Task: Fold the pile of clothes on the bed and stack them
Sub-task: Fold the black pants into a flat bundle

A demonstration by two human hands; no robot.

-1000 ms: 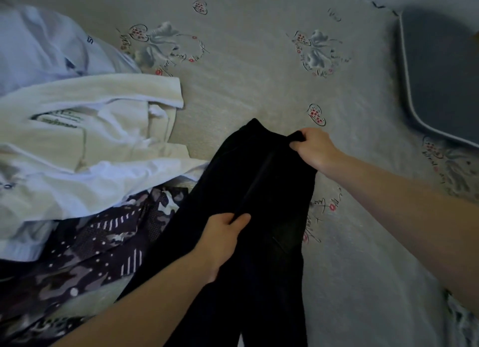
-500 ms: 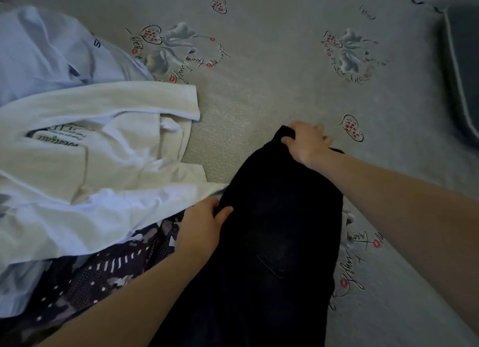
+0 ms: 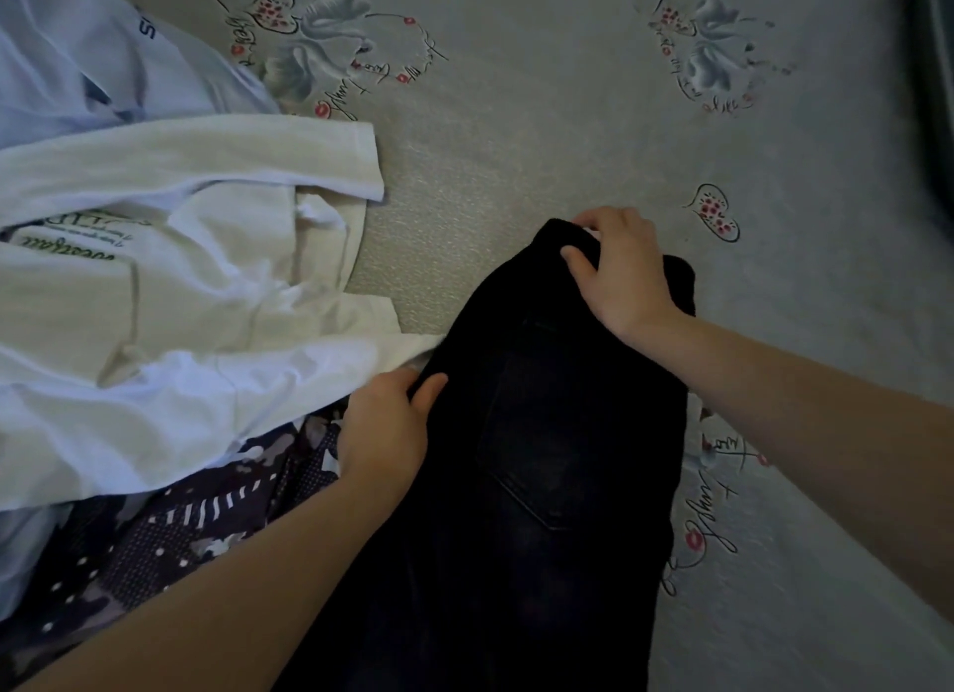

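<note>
Black trousers (image 3: 547, 433) lie lengthwise on the grey printed bedspread (image 3: 542, 123), back pocket facing up, just right of the unfolded pile. Right hand (image 3: 619, 273) pinches the far end of the trousers, thumb on top; left hand (image 3: 384, 428) grips their left edge, touching the white shirt (image 3: 170, 299) and the patterned garment (image 3: 180, 526) beneath it

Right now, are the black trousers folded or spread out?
Spread lengthwise, not yet folded into a stack: the black trousers lie long on the bed, back pocket up, both hands gripping their edges. Any lengthwise doubling: cannot tell.
</note>
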